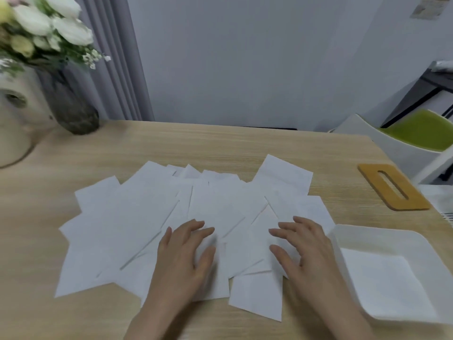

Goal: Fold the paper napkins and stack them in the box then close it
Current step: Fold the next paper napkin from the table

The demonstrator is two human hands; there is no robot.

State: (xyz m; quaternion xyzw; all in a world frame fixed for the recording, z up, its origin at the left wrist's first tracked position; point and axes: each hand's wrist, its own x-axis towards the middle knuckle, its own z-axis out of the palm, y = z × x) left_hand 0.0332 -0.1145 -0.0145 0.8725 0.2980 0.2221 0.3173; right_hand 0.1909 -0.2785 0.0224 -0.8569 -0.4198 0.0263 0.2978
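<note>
Inspection of the work surface. A loose spread of white paper napkins (pixel 152 217) lies fanned and overlapping across the middle of the wooden table (pixel 220 148), most of them flat and unfolded, edges crossing one another at various angles.

My left hand (pixel 183 256) rests palm down on the near centre of the spread, fingers straight and slightly apart, thumb out to the right side; it grips nothing. My right hand (pixel 304 251) lies just beside it on the right part of the spread, also palm down, fingers relaxed and spread, thumb pointing toward the left hand; nothing is pinched between its fingers. Both hands show motion blur, so I cannot tell how firmly they press.

The white box (pixel 343 239) sits open at the near right corner of the table, its left rim just beside my right hand. One white napkin sheet (pixel 382 280) lies flat inside it. A wooden lid with an oblong slot (pixel 392 187) lies flat on the table beyond the box, apart from it.

At the far left stand a dark vase of white flowers (pixel 73 111) and a pale rounded object (pixel 17 119), partly out of view. A green-cushioned chair (pixel 421 131) stands beyond the right edge.
</note>
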